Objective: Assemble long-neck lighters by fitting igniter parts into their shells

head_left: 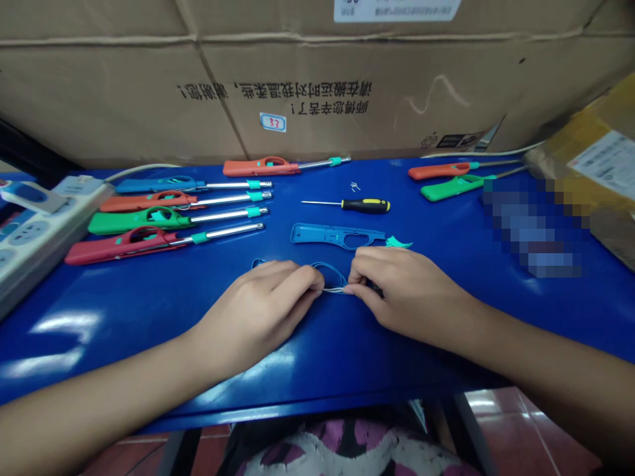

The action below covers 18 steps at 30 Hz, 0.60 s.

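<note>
My left hand (270, 307) and my right hand (401, 284) are close together near the table's front. Each has thumb and forefinger pinched on thin whitish wires (333, 289), and a short stretch shows between them. A blue lighter handle half (333, 270) lies beneath, mostly covered by my hands; its trigger loop is visible. Just beyond my fingers is a second blue handle half (317, 234), hollow side up, with a teal piece (398, 242) at its right end. Farther back rests a black and yellow screwdriver (366, 205) with its tip pointing left.
Several assembled long-neck lighters (131, 246) lie in a stack of rows at left. A red-orange one (260, 166) is at the back; orange and green ones (449, 188) lie back right. A power strip (34, 235) borders the left. A cardboard box (307, 66) walls the rear.
</note>
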{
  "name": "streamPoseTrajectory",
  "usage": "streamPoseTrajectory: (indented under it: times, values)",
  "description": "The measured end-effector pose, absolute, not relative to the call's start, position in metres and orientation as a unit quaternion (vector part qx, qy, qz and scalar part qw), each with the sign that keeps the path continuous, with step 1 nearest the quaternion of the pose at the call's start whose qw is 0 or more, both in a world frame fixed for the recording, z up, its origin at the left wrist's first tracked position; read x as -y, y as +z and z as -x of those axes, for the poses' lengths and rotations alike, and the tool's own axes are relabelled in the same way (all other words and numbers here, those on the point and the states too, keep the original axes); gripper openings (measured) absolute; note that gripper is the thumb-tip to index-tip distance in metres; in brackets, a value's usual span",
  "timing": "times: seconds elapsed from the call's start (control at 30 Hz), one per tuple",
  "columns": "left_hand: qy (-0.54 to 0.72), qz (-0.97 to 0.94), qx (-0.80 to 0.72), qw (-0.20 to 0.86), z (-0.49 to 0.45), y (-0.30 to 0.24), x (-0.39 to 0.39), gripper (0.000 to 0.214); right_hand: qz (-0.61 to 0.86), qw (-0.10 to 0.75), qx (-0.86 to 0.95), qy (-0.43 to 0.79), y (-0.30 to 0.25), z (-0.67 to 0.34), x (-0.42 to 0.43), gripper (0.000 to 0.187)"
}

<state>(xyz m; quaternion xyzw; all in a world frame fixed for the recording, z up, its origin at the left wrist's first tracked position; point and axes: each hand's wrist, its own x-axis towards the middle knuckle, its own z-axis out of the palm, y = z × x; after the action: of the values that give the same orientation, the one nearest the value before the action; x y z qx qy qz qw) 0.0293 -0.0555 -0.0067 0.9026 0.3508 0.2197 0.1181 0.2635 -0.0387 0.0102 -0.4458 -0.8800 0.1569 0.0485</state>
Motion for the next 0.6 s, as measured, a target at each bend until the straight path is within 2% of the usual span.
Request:
streamPoseTrajectory:
  times: [0.23, 0.6]
  values:
    - [0.222, -0.888, -0.372, 0.156, -0.0289, -0.0056, 0.0533, 0.009, 0.444, 0.042, 0.881, 0.155, 0.0110, -0.2629, 0.0393, 0.012]
    - [0.248, -0.882, -0.384, 0.118, -0.0295, -0.0048, 0.0527, 0.011, 0.436, 0.045, 0.887, 0.147, 0.0094, -0.2627, 0.0391, 0.014]
